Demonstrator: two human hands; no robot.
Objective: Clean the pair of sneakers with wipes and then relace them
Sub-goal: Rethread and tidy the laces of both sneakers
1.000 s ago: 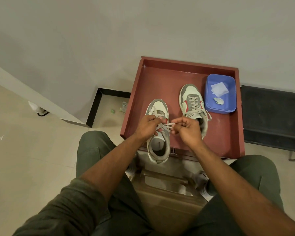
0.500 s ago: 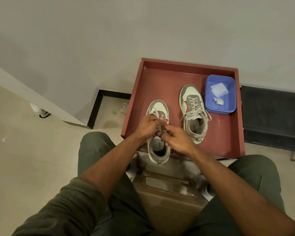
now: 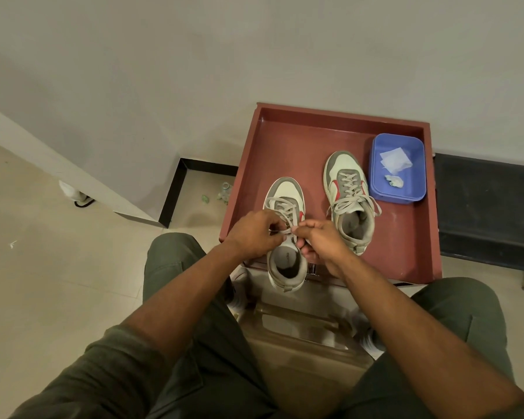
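Two grey-and-white sneakers with red side marks stand toe-away on a reddish-brown tray (image 3: pixel 297 140). The left sneaker (image 3: pixel 285 267) has its heel over the tray's near edge. My left hand (image 3: pixel 251 234) and my right hand (image 3: pixel 321 240) meet over its tongue, each pinching an end of its pale lace (image 3: pixel 288 229). The right sneaker (image 3: pixel 347 192) stands laced with a tied bow, untouched. A blue tub (image 3: pixel 418 195) at the tray's right holds a flat white wipe (image 3: pixel 395 160) and a crumpled used one (image 3: pixel 394 180).
The tray rests on a low stand (image 3: pixel 303 331) between my knees, against a grey wall. A dark bench (image 3: pixel 490 207) runs to the right. Small litter (image 3: pixel 221 193) lies in the floor corner to the left. Pale floor tiles spread left.
My right hand has drawn back from beside the left hand to the right, pulling the lace ends taut between both hands over the left sneaker's tongue.
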